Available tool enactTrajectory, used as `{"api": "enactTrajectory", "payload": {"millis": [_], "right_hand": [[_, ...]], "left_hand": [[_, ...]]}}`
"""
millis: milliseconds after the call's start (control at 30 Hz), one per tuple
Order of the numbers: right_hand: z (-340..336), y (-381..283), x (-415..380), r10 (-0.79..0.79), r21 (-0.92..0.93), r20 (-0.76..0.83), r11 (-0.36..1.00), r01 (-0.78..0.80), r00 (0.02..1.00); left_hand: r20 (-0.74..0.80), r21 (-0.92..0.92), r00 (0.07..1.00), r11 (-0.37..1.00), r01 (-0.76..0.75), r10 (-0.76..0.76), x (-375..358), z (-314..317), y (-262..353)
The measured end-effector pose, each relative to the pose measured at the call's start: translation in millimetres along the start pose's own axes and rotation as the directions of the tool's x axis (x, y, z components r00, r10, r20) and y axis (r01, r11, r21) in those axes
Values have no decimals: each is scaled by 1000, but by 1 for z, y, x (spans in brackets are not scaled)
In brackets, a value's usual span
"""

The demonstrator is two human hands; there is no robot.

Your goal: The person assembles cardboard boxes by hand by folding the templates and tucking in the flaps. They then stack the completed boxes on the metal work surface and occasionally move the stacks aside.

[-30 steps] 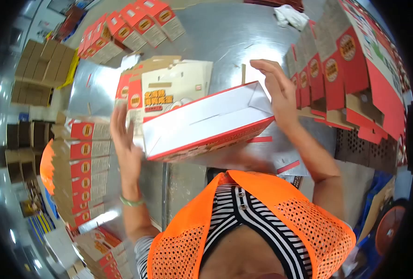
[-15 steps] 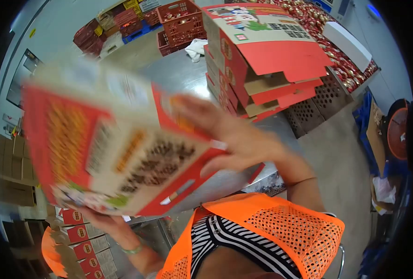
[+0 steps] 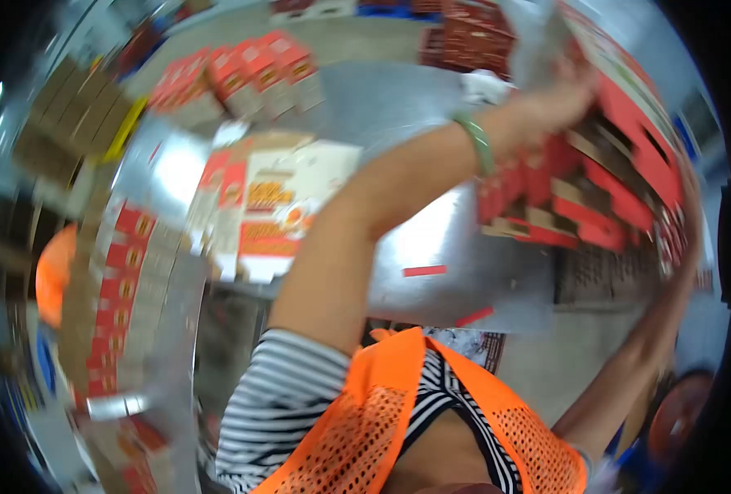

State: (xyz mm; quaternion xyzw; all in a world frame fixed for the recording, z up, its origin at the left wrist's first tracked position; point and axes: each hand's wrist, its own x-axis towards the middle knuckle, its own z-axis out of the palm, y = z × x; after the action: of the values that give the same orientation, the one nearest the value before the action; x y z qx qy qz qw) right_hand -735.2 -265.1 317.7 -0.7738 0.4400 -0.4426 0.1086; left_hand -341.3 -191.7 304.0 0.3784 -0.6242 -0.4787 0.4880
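At the upper right, a red and white cardboard carton (image 3: 629, 103) lies tilted over a stack of flattened red cartons (image 3: 575, 202). My left hand (image 3: 570, 89), below a green bangle, is at the carton's left side. My right hand (image 3: 688, 185) is against its right edge, near the rim of the view. Both hands are blurred and their fingertips are hidden, but they grip the carton from opposite sides. Another white and red carton (image 3: 287, 206) with orange print lies on the metal table (image 3: 431, 239).
Small red and white boxes (image 3: 258, 70) stand at the table's far left. A row of similar boxes (image 3: 123, 280) lines the left side, beside a person in an orange vest (image 3: 55, 276). Red crates (image 3: 472, 37) stand behind. Red strips (image 3: 425, 270) lie on the table.
The view has swung left. Both hands have gone from the carton held at the left to the one over the stack at the right. The left arm now reaches across the table.
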Motion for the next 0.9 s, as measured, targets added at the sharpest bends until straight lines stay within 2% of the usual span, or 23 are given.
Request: {"api": "enactTrajectory", "payload": {"millis": [33, 100, 133, 167, 200, 233, 267, 300, 333, 367, 400, 433, 467, 500, 567, 600, 633, 700, 733, 767, 800, 833, 900], "right_hand": [[51, -14, 31, -34, 54, 75, 998, 30, 997], [10, 66, -28, -111, -181, -245, 981, 67, 963], [26, 19, -66, -174, -308, -407, 950, 45, 897], [87, -120, -105, -256, -426, -554, 905, -6, 793], [106, -134, -98, -347, -526, -669, 846, -89, 657], [161, -149, -129, -529, -455, -376, 821, 345, 761], [247, -178, -152, -327, -67, -195, 945, 321, 924], [323, -196, -169, -301, 215, 1, 931, 294, 953], [376, -188, -187, 178, 158, 604, 928, -336, 777], [455, -165, -219, 270, 222, 759, 747, -626, 592], [524, -149, -258, 225, 266, 694, 803, -534, 684], [551, -166, -272, 65, 251, 639, 924, -288, 766], [556, -187, -274, 89, 252, 736, 883, -395, 671], [558, -206, -270, 101, 241, 818, 833, -497, 566], [550, -220, -276, 220, 137, 802, 837, -529, 555], [544, -218, -269, 242, 12, 805, 906, -423, 541], [542, -211, -262, 257, -105, 804, 949, -298, 536], [549, -183, -258, 253, -107, 822, 948, -300, 510], [547, -173, -254, 179, -40, 859, 957, -287, 479], [546, -163, -253, 102, 28, 889, 960, -277, 446], [526, -181, -226, 215, -73, 965, 774, -630, 152], [523, -177, -226, 215, -71, 964, 772, -632, 154], [515, -165, -233, 260, 81, 918, 612, -787, 298]], "left_hand": [[-40, 122, 998, 991, 60, -56, -6, 5, -17], [-57, -301, 982, 935, -190, 181, -37, -5, -72], [-180, 27, 930, 947, -322, 321, -68, -16, -96], [-228, 368, 846, 847, -384, 482, -106, -38, -121], [-265, 589, 847, 773, -236, 461, -146, -71, -152], [-396, 758, 787, 652, -12, 474, -180, -119, -207], [-626, 673, 712, 681, 288, 318, -228, -161, -220], [-803, 564, 555, 572, 595, 215, -285, -211, -249], [-920, 263, 392, 707, 656, -21, -344, -266, -270], [-954, 299, 299, 72, 952, 1, -407, -318, -318], [-999, 27, 24, 168, 985, 23, -421, -306, -268], [-999, 21, 17, 130, 991, 30, -461, -321, -281], [-990, 129, 135, 110, 985, -46, -490, -334, -291], [-989, 129, 136, 103, 986, -64, -491, -335, -290], [-945, 244, 229, -38, 969, -234, -495, -322, -264], [-925, 318, 287, -94, 944, -248, -490, -312, -251], [-928, 302, 271, -92, 949, -256, -496, -302, -259], [-932, 334, 319, -68, 940, -169, -504, -285, -274], [-923, 383, 368, -172, 908, -114, -504, -275, -274], [-921, 386, 370, -172, 906, -120, -504, -274, -270], [-875, 124, 215, 228, 966, -435, -502, -276, -259], [-670, -270, 184, 467, 842, -719, -496, -275, -244], [-680, -360, 119, 472, 805, -723, -474, -250, -221]]}}
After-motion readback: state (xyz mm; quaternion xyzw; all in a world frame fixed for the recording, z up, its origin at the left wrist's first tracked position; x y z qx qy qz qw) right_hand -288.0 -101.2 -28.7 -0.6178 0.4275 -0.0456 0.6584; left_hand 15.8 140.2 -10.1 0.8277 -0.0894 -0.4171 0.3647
